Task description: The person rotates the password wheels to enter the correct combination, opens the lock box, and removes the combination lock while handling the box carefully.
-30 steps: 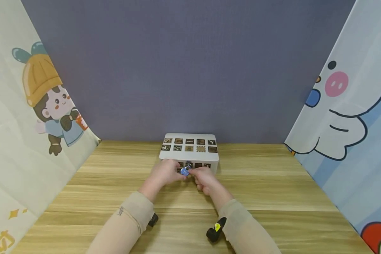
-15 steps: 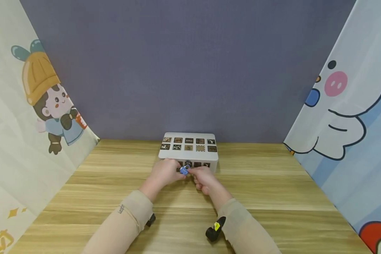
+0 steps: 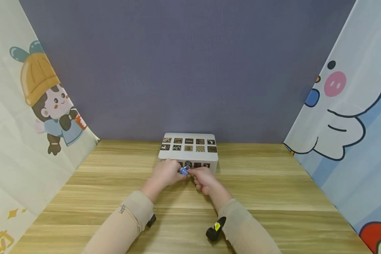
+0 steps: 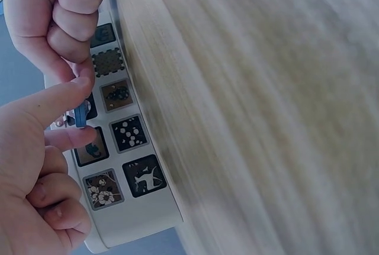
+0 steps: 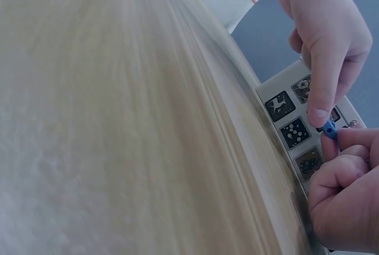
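Note:
A small blue padlock [image 3: 184, 171] hangs at the metal clasp on the front of a white box [image 3: 189, 155] patterned with dark square pictures. My left hand [image 3: 167, 171] pinches the padlock's body between thumb and forefinger, its other fingers curled in the left wrist view. From the other side my right hand [image 3: 204, 178] grips the padlock's edge with thumb and bent forefinger. Seen from the right wrist, the padlock [image 5: 330, 128] sits between both hands' fingertips. Fingers cover part of it, and whether a key is there cannot be made out. The box lid is down.
The box stands at the back of a wood-grain table [image 3: 190, 218], close to a grey-blue panel [image 3: 190, 70]. Printed cloths with cartoon figures hang on the left [image 3: 6, 141] and right [image 3: 361, 148] sides.

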A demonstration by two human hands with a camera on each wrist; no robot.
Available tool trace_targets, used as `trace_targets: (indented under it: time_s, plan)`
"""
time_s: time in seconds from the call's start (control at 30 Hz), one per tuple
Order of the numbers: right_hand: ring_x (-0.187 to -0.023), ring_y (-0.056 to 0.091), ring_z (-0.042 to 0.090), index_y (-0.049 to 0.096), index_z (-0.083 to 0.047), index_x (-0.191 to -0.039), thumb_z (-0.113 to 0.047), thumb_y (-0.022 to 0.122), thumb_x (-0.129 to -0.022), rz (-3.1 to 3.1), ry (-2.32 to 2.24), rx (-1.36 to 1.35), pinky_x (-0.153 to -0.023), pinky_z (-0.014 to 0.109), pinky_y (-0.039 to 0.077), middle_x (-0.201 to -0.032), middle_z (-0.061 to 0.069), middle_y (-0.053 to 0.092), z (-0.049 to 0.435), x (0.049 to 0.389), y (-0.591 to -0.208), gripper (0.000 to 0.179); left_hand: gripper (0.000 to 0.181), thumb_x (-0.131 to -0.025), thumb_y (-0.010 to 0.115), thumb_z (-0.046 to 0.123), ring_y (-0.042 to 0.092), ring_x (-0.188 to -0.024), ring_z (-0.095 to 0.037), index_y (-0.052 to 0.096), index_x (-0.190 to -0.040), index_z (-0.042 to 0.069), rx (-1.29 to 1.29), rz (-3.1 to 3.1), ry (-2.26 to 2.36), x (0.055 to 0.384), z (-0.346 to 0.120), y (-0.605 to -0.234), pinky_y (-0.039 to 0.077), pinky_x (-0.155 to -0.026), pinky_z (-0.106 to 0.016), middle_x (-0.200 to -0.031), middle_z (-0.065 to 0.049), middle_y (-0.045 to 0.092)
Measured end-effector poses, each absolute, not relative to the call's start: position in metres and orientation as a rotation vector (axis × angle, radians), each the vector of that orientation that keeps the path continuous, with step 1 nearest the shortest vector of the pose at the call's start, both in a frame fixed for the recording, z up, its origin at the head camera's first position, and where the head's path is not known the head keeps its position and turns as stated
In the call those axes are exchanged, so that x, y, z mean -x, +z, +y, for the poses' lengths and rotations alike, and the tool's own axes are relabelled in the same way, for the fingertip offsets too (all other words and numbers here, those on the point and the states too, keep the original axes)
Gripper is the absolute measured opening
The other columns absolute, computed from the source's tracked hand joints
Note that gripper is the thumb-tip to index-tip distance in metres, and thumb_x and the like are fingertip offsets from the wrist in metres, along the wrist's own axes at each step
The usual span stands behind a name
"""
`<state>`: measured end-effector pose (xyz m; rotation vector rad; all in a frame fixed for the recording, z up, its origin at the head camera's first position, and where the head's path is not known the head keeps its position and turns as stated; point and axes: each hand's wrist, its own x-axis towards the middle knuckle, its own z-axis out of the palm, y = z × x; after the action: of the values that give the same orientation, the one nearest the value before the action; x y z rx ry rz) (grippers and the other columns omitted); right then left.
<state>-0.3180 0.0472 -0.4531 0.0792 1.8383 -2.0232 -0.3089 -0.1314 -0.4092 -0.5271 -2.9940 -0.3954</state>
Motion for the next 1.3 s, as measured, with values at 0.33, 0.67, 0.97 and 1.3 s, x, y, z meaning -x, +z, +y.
trace_targets:
  time_s: [0.33,0.67,0.97,1.3]
  plan:
    - [-0.043,0.027,0.005,0.067,-0.001,-0.095,-0.016,0.064,-0.098,1.815,-2.017,-0.066,-0.037,0.019,0.023,-0.054,-0.007,0.034,0.0468,0.3201,-0.4547,0.015,0.040,-0.085,0.081,0.040,0.048,-0.049,-0.009,0.058,-0.059,0.021,0.544,-2.998,-0.409,0.3091,-0.1328,-0.4116,0.042,-0.048,-0.028,-0.054,0.011,0.054]
    - [-0.043,0.026,0.005,0.066,-0.001,-0.094,-0.014,0.064,-0.098,1.817,-2.015,-0.042,-0.037,0.019,0.022,-0.053,-0.007,0.033,0.0478,0.3197,-0.4554,0.014,0.036,-0.087,0.080,0.036,0.048,-0.047,-0.008,0.060,-0.063,0.019,0.554,-3.020,-0.458,0.3064,-0.1310,-0.4114,0.042,-0.047,-0.025,-0.056,0.010,0.055]
    - [-0.043,0.027,0.004,0.063,-0.002,-0.093,-0.013,0.063,-0.098,1.812,-2.018,-0.044,-0.038,0.019,0.023,-0.053,-0.007,0.034,0.0474,0.3192,-0.4549,0.012,0.033,-0.087,0.081,0.033,0.050,-0.049,-0.009,0.062,-0.065,0.019,0.541,-3.020,-0.486,0.3073,-0.1295,-0.4127,0.044,-0.047,-0.026,-0.058,0.009,0.056]
    - [-0.043,0.027,0.004,0.065,-0.002,-0.094,-0.013,0.063,-0.098,1.819,-2.016,-0.039,-0.037,0.018,0.023,-0.053,-0.008,0.034,0.0469,0.3208,-0.4546,0.012,0.028,-0.087,0.081,0.032,0.053,-0.051,-0.009,0.065,-0.067,0.021,0.551,-3.007,-0.466,0.3099,-0.1299,-0.4135,0.046,-0.051,-0.026,-0.060,0.011,0.057]
